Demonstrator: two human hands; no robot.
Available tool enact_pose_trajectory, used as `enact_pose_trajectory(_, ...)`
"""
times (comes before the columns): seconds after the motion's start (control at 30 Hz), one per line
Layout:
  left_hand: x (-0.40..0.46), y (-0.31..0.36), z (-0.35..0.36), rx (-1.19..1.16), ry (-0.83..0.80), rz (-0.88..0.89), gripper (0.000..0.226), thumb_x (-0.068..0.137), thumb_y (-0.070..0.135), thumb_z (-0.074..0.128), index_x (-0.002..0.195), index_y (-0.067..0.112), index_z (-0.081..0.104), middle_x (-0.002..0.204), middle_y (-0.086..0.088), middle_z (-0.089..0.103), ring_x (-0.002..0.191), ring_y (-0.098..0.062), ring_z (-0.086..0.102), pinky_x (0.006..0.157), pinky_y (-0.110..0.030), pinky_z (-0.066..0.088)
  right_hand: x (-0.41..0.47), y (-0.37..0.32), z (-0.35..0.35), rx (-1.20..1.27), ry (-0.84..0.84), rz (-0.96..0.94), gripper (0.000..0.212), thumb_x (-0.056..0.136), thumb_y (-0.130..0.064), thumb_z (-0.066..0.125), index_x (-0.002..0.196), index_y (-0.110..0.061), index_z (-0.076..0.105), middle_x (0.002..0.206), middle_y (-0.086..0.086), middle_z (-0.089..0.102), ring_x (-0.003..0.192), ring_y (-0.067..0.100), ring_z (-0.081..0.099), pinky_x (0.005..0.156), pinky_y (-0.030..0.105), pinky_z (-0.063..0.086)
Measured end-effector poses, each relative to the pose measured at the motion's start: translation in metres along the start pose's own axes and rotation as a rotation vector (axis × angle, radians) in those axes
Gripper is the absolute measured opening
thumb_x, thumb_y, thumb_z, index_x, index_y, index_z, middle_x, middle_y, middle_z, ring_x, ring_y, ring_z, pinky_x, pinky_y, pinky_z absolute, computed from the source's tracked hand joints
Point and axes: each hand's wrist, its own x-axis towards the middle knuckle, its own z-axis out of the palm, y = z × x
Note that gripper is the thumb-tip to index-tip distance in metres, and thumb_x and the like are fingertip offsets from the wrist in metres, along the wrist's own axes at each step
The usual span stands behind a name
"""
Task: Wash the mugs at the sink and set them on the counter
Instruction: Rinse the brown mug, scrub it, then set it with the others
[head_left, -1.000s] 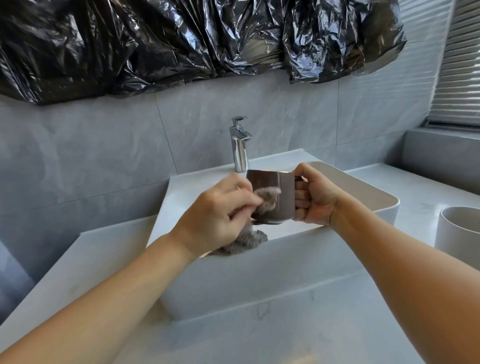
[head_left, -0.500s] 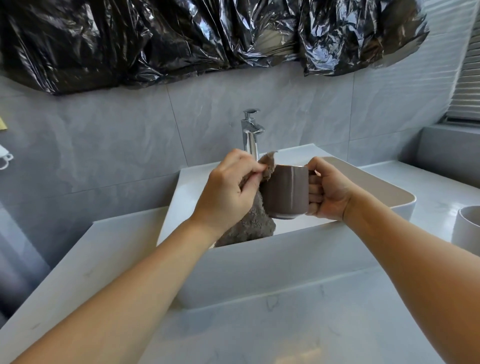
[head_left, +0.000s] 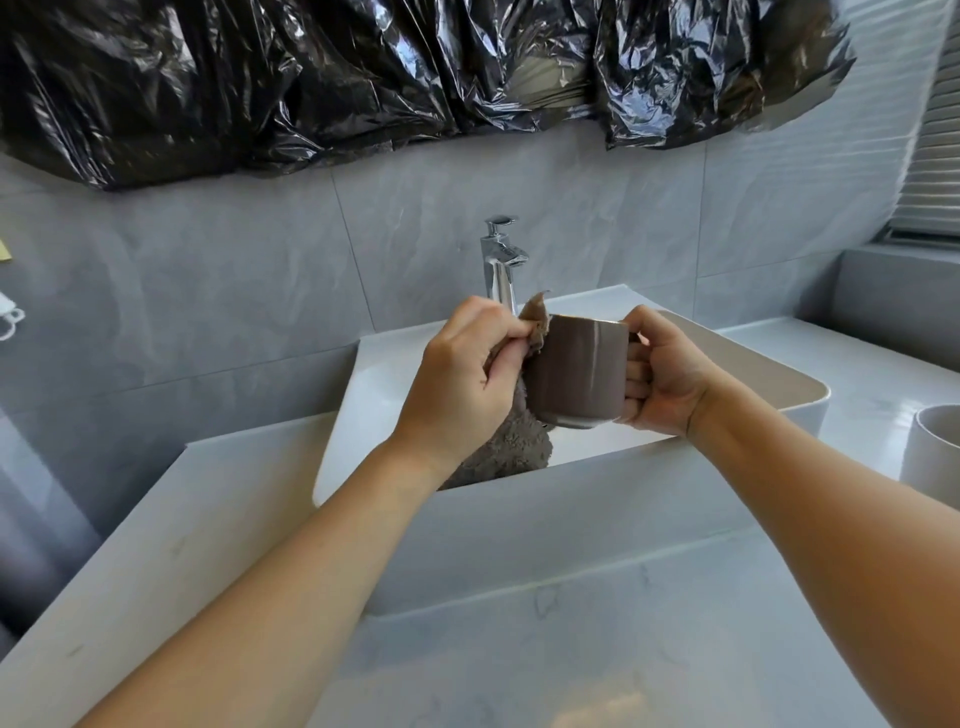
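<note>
From the head view, the brown mug (head_left: 579, 370) hangs over the sink (head_left: 727, 467) by its handle alone, so a hard wipe could twist it loose and knock it on the basin wall. The right hand (head_left: 660, 382) is curled tight round that handle. The left hand (head_left: 462, 387) pinches the grey cloth (head_left: 511, 441) against the mug's rim, though whether the mug is wet is hard to judge.

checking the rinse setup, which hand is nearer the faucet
Left. The left hand, gripping the cloth, sits just below the faucet; the right hand is farther right.
</note>
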Motion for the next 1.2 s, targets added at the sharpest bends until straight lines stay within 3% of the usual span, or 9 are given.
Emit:
enact_pose_trajectory(0.13,-0.033,0.004,-0.003,0.05,-0.091,0.079,0.006,0.093,-0.003,0.061,0.09,-0.002,0.066,0.095,-0.009,0.057,0.081,-0.017,0.055,0.077,-0.019,0.044,0.001,-0.002,-0.004,0.049,0.056,-0.037,0.042,0.081,-0.027,0.042,0.047,-0.026,0.018,0.056,-0.007,0.003,0.05,0.016,0.0,0.047,0.018,0.009)
enact_pose_trajectory(0.3,-0.052,0.003,-0.003,0.104,-0.171,0.114,0.01,0.093,-0.002,0.057,0.092,0.0,0.067,0.098,-0.009,0.057,0.087,-0.018,0.059,0.078,-0.029,0.051,0.005,0.0,0.0,0.031,0.031,0.003,0.046,0.085,-0.028,0.041,0.044,-0.027,0.019,0.04,-0.008,0.012,0.048,0.015,0.0,0.049,0.019,0.007)
enact_pose_trajectory(0.43,-0.028,0.011,-0.007,0.159,-0.071,0.016,0.017,0.089,-0.001,0.057,0.105,0.004,0.062,0.1,-0.003,0.055,0.08,-0.003,0.044,0.077,-0.005,0.038,0.006,0.002,-0.004,-0.023,-0.015,0.075,0.046,0.088,-0.029,0.042,0.047,-0.028,0.021,0.039,-0.008,0.016,0.046,0.015,0.002,0.05,0.019,0.007)
enact_pose_trajectory(0.57,-0.002,0.018,-0.004,0.32,-0.329,0.063,0.066,0.081,0.038,0.068,0.137,0.01,0.049,0.112,0.0,0.058,0.099,-0.018,0.057,0.082,-0.03,0.051,0.007,0.004,-0.003,-0.056,-0.028,0.097,0.047,0.09,-0.029,0.045,0.049,-0.027,0.023,0.043,-0.008,0.015,0.035,0.011,0.011,0.049,0.02,0.008)
enact_pose_trajectory(0.7,0.015,0.027,0.0,0.661,-0.567,0.024,0.109,0.065,0.074,0.071,0.149,0.018,0.031,0.125,0.0,0.05,0.114,-0.022,0.052,0.094,-0.036,0.044,0.006,0.0,-0.005,-0.032,-0.018,0.129,0.047,0.09,-0.028,0.045,0.049,-0.026,0.023,0.043,-0.007,0.016,0.035,0.011,0.014,0.049,0.019,0.01)
enact_pose_trajectory(0.9,0.035,0.045,0.008,0.851,-0.596,0.043,0.088,0.063,0.067,0.074,0.126,0.018,0.039,0.124,-0.003,0.033,0.084,-0.023,0.058,0.062,-0.03,0.04,-0.006,-0.013,-0.007,-0.007,-0.008,0.137,0.045,0.089,-0.027,0.047,0.05,-0.025,0.025,0.045,-0.006,0.017,0.036,0.012,0.015,0.046,0.018,0.013)
enact_pose_trajectory(1.0,0.037,0.051,0.01,0.927,-0.582,0.119,0.088,0.066,0.064,0.069,0.131,0.014,0.037,0.126,-0.003,0.037,0.069,-0.025,0.06,0.052,-0.029,0.036,-0.014,-0.019,-0.009,0.036,0.007,0.137,0.042,0.088,-0.027,0.048,0.055,-0.025,0.023,0.047,-0.006,0.017,0.038,0.013,0.015,0.045,0.019,0.014)
enact_pose_trajectory(1.1,0.038,0.051,0.012,0.975,-0.62,0.179,0.106,0.061,0.067,0.073,0.142,0.008,0.037,0.127,-0.008,0.044,0.061,-0.026,0.062,0.049,-0.027,0.039,-0.019,-0.021,-0.008,0.057,0.024,0.151,0.041,0.089,-0.027,0.048,0.056,-0.025,0.024,0.048,-0.005,0.017,0.04,0.013,0.014,0.045,0.019,0.014)
enact_pose_trajectory(1.2,0.039,0.051,0.013,0.972,-0.604,0.224,0.102,0.055,0.064,0.076,0.132,0.002,0.049,0.115,-0.009,0.053,0.051,-0.024,0.056,0.043,-0.026,0.043,-0.023,-0.022,-0.006,0.082,0.034,0.155,0.042,0.089,-0.026,0.048,0.054,-0.024,0.025,0.048,-0.005,0.018,0.04,0.013,0.014,0.046,0.02,0.013)
